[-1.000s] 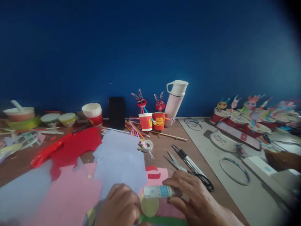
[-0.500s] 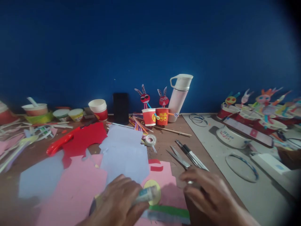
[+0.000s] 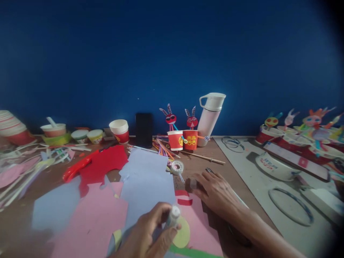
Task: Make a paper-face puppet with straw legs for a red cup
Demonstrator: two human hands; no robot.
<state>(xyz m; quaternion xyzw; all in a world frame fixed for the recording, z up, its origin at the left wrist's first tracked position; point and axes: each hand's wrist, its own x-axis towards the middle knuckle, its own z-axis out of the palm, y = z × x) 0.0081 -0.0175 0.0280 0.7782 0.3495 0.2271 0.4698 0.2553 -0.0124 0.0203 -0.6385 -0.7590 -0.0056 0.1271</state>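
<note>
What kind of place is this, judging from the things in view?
Probably a craft workspace, at home or in a classroom: coloured paper sheets lie spread out, paper-cup rabbit figures stand at the back, and the left hand holds a glue stick.

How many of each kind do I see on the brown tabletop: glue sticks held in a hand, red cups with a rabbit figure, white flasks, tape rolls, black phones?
Glue stick, in the left hand: 1
Red rabbit cups: 2
White flask: 1
Tape roll: 1
Black phone: 1
Total: 6
</note>
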